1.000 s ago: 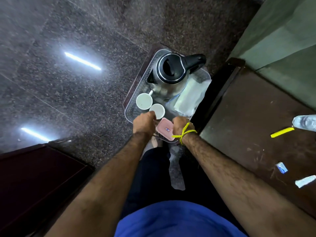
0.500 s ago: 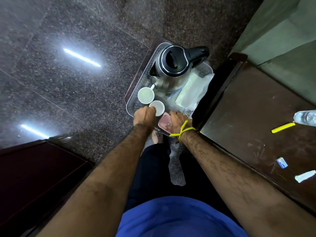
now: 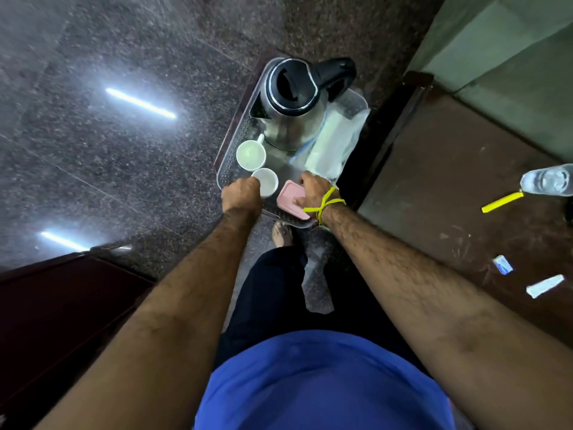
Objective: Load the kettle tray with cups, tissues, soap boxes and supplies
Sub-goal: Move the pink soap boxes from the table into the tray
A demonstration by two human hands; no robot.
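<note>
Since the earlier frames the tray [image 3: 228, 169] has travelled further out from the person's body and the right hand [image 3: 313, 192] has shifted up over the pink soap box [image 3: 290, 200], whose blue label it now covers. Going left to right, the left hand [image 3: 242, 197] curls around the near left rim of the tray, its knuckles touching the nearer of the two white cups [image 3: 265, 181], while the farther cup [image 3: 250, 155] stands just beside the kettle [image 3: 290, 100]. Further right, the right hand grips the near right edge with its thumb pressed on the soap box and its fingers reaching toward the plastic-wrapped tissues [image 3: 333, 141], which lean against the kettle. My judgement is that the main risk is tipping: the tray is carried above the floor by its near end only, and the tall steel kettle sits at the far end, so a sagging front could slide the upright cups or topple the kettle. The left knuckles could also nudge the near cup over. Its patterned rim and shiny base look slick, offering little hold on the loose items. On the worktop [image 3: 434, 181] to the right lie a yellow stick [image 3: 502, 202], a water bottle [image 3: 547, 181] and two small sachets [image 3: 502, 264], so some supplies seem not yet loaded
</note>
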